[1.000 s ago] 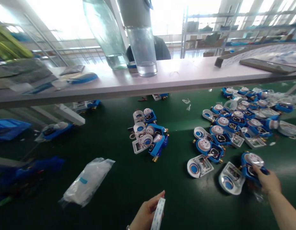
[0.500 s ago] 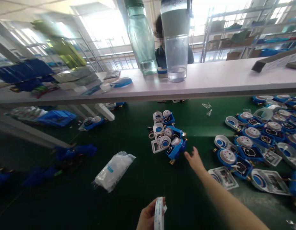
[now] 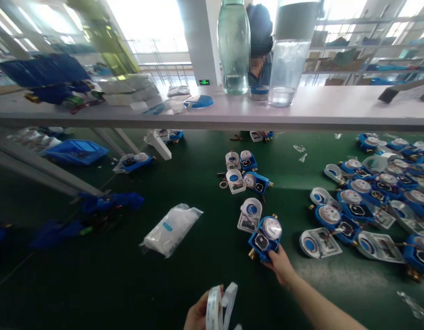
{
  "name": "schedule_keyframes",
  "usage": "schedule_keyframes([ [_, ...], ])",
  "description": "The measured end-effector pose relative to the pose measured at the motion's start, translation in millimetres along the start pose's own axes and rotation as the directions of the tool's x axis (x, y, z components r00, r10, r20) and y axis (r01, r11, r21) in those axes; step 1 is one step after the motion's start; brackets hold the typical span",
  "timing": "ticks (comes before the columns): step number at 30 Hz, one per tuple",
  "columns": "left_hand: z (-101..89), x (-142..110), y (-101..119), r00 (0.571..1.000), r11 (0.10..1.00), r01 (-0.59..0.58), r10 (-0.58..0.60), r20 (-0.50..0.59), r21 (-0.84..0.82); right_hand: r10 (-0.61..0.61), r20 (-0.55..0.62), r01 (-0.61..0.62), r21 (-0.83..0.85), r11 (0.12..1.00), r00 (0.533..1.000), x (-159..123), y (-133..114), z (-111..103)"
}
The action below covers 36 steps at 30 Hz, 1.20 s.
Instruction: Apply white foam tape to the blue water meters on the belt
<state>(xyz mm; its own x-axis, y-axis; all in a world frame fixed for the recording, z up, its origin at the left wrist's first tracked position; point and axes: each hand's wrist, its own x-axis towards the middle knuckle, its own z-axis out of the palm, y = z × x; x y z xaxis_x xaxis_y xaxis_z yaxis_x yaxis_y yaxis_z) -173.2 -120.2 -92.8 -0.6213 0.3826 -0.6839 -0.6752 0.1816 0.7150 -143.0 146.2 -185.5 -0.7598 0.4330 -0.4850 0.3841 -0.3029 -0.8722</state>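
Note:
My right hand (image 3: 281,264) grips the near edge of a blue water meter (image 3: 266,235) with a round white dial; its white lid (image 3: 250,213) trails behind on the green table (image 3: 184,275). At the bottom edge my left hand (image 3: 197,314) pinches a strip of white stickers (image 3: 219,305), bent into a loop. Two more blue meters (image 3: 245,172) with open lids lie farther back in the middle. A clear plastic bag (image 3: 171,228) lies to the left of the meter I hold.
Several blue meters with white lids (image 3: 366,201) crowd the right side. A white shelf (image 3: 322,112) spans above the table, carrying two water bottles (image 3: 260,50) and clutter. A person sits beyond it. A blue tray (image 3: 74,151) stands at the left.
My right hand reached to the middle cluster, took one blue meter and drew it toward me. The left hand stayed low with the sticker strip. The view shifted left.

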Motion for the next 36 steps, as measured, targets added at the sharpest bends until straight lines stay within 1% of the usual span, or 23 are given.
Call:
schedule_keyframes([
  [2,3.7,7,5,0.998,0.998,-0.053,0.052,0.024,0.016,0.092,0.023,-0.095,0.156,0.983,0.995,-39,34,-18],
  [3,6.1,10,6,0.997,0.998,-0.067,0.066,0.047,0.021,0.112,0.020,-0.114,0.177,0.978,0.994,-58,49,-27],
  [5,12.2,17,8,0.993,0.998,-0.067,0.064,0.102,0.022,0.112,-0.008,-0.110,0.140,0.984,0.994,-92,74,-49],
  [7,19.9,22,5,0.987,0.999,-0.043,0.041,0.156,0.014,0.083,-0.032,-0.082,0.025,0.996,0.996,-118,91,-72],
  [10,33.2,27,-6,0.980,1.000,-0.016,0.016,0.201,-0.003,0.045,-0.043,-0.053,-0.188,0.981,0.998,-138,92,-104],
  [11,37.5,28,-10,0.980,1.000,-0.009,0.009,0.199,0.003,0.008,-0.076,-0.027,-0.257,0.966,0.997,-140,84,-111],
  [13,44.7,31,-19,0.983,1.000,-0.011,0.006,0.186,0.025,-0.151,-0.155,0.074,-0.417,0.906,0.976,-133,55,-113],
  [14,47.3,32,-22,0.984,0.999,-0.017,0.010,0.177,0.036,-0.261,-0.172,0.141,-0.511,0.848,0.950,-126,35,-107],
  [15,48.9,33,-24,0.985,0.999,-0.024,0.016,0.172,0.045,-0.361,-0.144,0.208,-0.602,0.771,0.922,-115,14,-96],
  [17,49.0,33,-24,0.986,0.997,-0.044,0.034,0.161,0.057,-0.451,0.021,0.327,-0.719,0.614,0.892,-88,-24,-59],
  [18,47.5,32,-22,0.988,0.997,-0.054,0.045,0.149,0.058,-0.420,0.092,0.340,-0.750,0.567,0.903,-72,-39,-35],
  [20,41.9,23,-13,0.989,0.991,-0.105,0.096,0.108,0.080,-0.171,0.199,0.259,-0.827,0.500,0.965,-45,-55,13],
  [22,34.6,8,-3,0.975,0.963,-0.217,0.205,0.086,0.162,-0.067,0.229,0.232,-0.843,0.485,0.971,-26,-54,51],
  [23,31.0,-1,2,0.958,0.933,-0.287,0.274,0.090,0.218,-0.040,0.237,0.226,-0.846,0.484,0.971,-20,-50,65],
  [24,27.8,-10,6,0.933,0.893,-0.359,0.344,0.102,0.272,-0.031,0.247,0.231,-0.842,0.488,0.968,-18,-44,74],
  [26,23.4,-27,9,0.877,0.809,-0.478,0.462,0.132,0.341,-0.025,0.286,0.260,-0.825,0.501,0.958,-19,-34,81],
  [29,22.6,-43,3,0.789,0.698,-0.602,0.595,0.154,0.388,-0.065,0.384,0.356,-0.762,0.541,0.921,-29,-34,72],
  [30,23.8,-44,0,0.765,0.660,-0.627,0.622,0.166,0.415,-0.088,0.412,0.385,-0.725,0.571,0.907,-35,-39,66],
  [31,25.6,-45,-2,0.746,0.620,-0.642,0.640,0.183,0.451,-0.116,0.437,0.404,-0.655,0.639,0.892,-42,-46,59],
  [33,30.4,-44,-3,0.712,0.527,-0.659,0.667,0.219,0.536,-0.175,0.463,0.372,-0.379,0.847,0.869,-62,-63,44],
  [34,33.1,-43,-3,0.690,0.473,-0.668,0.682,0.241,0.574,-0.194,0.464,0.310,-0.187,0.932,0.864,-75,-72,36],
  [35,35.8,-41,0,0.665,0.418,-0.679,0.698,0.266,0.604,-0.201,0.463,0.225,0.005,0.974,0.863,-89,-80,28],
  [36,38.5,-40,3,0.638,0.361,-0.691,0.712,0.294,0.626,-0.191,0.468,0.133,0.154,0.979,0.863,-103,-86,20],
])
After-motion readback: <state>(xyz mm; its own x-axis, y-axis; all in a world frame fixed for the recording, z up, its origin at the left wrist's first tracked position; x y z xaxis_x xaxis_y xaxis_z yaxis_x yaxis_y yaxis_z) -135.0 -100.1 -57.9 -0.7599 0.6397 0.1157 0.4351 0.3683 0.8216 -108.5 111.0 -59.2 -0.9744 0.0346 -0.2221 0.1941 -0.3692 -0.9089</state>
